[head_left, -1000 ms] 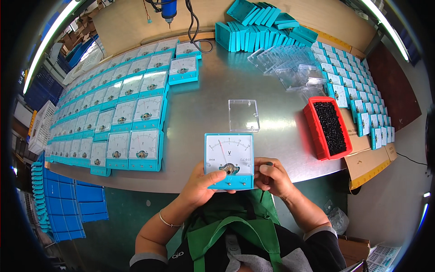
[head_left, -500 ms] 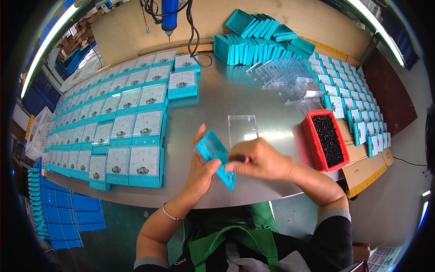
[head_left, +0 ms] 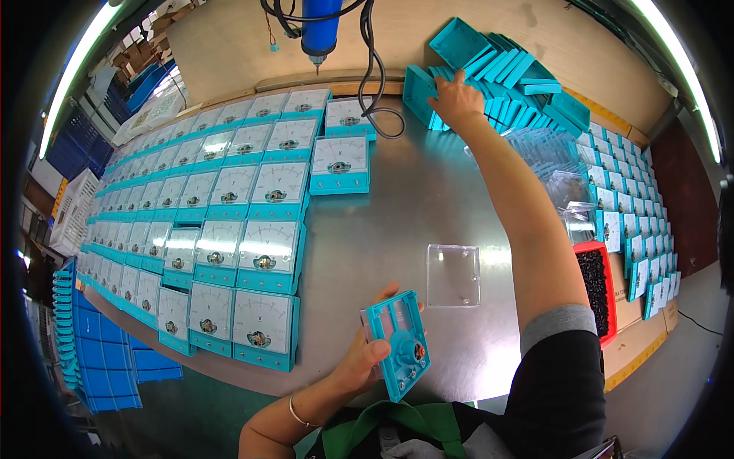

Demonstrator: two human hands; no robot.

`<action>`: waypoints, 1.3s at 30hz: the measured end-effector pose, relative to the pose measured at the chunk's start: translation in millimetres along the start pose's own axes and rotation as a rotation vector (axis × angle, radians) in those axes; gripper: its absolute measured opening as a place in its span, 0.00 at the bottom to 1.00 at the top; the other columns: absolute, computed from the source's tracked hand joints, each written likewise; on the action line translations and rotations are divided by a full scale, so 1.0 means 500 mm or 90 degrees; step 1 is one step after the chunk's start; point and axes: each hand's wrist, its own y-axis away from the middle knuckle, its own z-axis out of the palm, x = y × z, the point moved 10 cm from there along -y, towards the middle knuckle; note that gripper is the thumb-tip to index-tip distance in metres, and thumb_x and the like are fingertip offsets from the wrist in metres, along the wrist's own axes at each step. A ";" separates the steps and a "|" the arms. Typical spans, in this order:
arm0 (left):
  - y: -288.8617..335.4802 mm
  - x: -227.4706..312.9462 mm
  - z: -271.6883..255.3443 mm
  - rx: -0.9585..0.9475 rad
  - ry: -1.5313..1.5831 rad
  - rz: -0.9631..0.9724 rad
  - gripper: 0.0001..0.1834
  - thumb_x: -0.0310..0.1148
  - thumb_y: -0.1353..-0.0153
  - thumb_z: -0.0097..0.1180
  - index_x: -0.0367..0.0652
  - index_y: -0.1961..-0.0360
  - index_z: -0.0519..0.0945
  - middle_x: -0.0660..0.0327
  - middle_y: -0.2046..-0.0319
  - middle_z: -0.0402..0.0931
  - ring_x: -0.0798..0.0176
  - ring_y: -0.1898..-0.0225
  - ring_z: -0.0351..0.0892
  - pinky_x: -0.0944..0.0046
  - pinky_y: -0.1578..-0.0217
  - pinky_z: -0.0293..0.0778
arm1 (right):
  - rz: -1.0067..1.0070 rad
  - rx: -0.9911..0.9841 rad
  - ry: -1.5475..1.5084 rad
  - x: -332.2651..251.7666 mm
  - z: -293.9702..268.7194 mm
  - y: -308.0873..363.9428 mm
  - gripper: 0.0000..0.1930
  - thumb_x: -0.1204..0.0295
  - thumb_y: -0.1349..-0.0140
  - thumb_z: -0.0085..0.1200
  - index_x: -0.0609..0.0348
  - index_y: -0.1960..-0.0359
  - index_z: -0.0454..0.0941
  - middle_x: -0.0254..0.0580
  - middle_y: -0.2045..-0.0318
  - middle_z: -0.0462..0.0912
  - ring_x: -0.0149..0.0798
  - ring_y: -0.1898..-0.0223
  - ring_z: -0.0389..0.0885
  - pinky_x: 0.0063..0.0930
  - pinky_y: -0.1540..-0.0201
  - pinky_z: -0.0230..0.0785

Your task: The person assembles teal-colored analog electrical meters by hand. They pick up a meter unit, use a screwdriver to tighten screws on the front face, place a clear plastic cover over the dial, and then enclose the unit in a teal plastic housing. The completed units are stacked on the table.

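Observation:
My left hand (head_left: 365, 353) grips a teal meter panel (head_left: 399, 348) near the front of the table, its back turned up. A round hub with a copper-coloured part and small metal screws shows on that back. A clear cover seems to sit on its far face, mostly hidden by my fingers. My right arm is stretched to the back of the table. There my right hand (head_left: 459, 101) touches the pile of teal open cases (head_left: 501, 76), thumb and forefinger spread apart. A clear plastic cover (head_left: 453, 275) lies flat on the metal table in front of me.
Rows of assembled meters (head_left: 264, 256) cover the left side. More meters (head_left: 619, 195) stand at the right beyond clear covers (head_left: 543, 157). A red bin (head_left: 608, 287) of small black parts is beside my right arm. A blue electric screwdriver (head_left: 319, 34) hangs overhead with looped cable.
My right hand has left the teal panel and reached far forward to the teal cases. My left hand has turned the panel so its back faces up. The view has shifted.

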 end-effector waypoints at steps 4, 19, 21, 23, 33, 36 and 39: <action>0.004 0.004 -0.002 0.018 -0.017 -0.002 0.58 0.57 0.56 0.69 0.57 0.30 0.46 0.52 0.40 0.61 0.52 0.44 0.70 0.50 0.46 0.72 | -0.052 0.062 -0.034 0.004 0.015 0.020 0.12 0.70 0.42 0.50 0.55 0.57 0.79 0.54 0.54 0.76 0.54 0.63 0.83 0.42 0.61 0.77; 0.005 0.013 0.013 -0.022 -0.025 0.069 0.46 0.52 0.45 0.60 0.55 0.30 0.49 0.55 0.45 0.65 0.56 0.50 0.74 0.52 0.50 0.73 | -0.288 0.154 -0.069 0.153 -0.198 0.452 0.19 0.80 0.50 0.53 0.52 0.54 0.77 0.43 0.58 0.81 0.50 0.68 0.83 0.39 0.67 0.77; -0.001 0.012 0.022 -0.037 -0.016 0.077 0.46 0.49 0.43 0.59 0.53 0.30 0.46 0.58 0.48 0.65 0.60 0.55 0.76 0.56 0.54 0.75 | -0.201 0.047 0.008 0.219 -0.179 0.439 0.20 0.80 0.50 0.53 0.51 0.52 0.77 0.43 0.58 0.81 0.50 0.68 0.83 0.40 0.67 0.77; -0.003 0.011 0.021 -0.040 -0.018 0.080 0.46 0.50 0.43 0.60 0.53 0.30 0.47 0.58 0.48 0.65 0.60 0.55 0.76 0.56 0.54 0.75 | -0.121 -0.010 0.015 0.241 -0.194 0.421 0.22 0.81 0.49 0.52 0.50 0.51 0.77 0.43 0.57 0.80 0.50 0.60 0.82 0.42 0.63 0.76; -0.001 0.008 0.011 -0.039 -0.055 0.050 0.47 0.55 0.46 0.60 0.57 0.31 0.49 0.54 0.43 0.65 0.53 0.46 0.72 0.51 0.47 0.71 | -0.230 -0.044 -0.068 -0.127 -0.082 0.208 0.29 0.69 0.51 0.59 0.45 0.42 0.71 0.48 0.39 0.67 0.56 0.43 0.69 0.45 0.49 0.73; -0.005 0.001 0.014 -0.041 -0.039 0.018 0.50 0.55 0.49 0.63 0.57 0.31 0.48 0.54 0.42 0.64 0.53 0.45 0.71 0.51 0.47 0.71 | -0.188 -0.047 -0.085 -0.166 -0.013 0.142 0.38 0.57 0.53 0.63 0.42 0.37 0.65 0.49 0.37 0.64 0.59 0.41 0.67 0.48 0.45 0.70; -0.005 -0.006 0.010 -0.041 -0.023 0.012 0.53 0.56 0.53 0.66 0.55 0.31 0.49 0.55 0.42 0.64 0.54 0.45 0.71 0.52 0.47 0.71 | -0.150 -0.151 -0.075 -0.175 0.064 0.110 0.47 0.49 0.57 0.64 0.38 0.32 0.57 0.47 0.37 0.64 0.62 0.35 0.59 0.51 0.38 0.62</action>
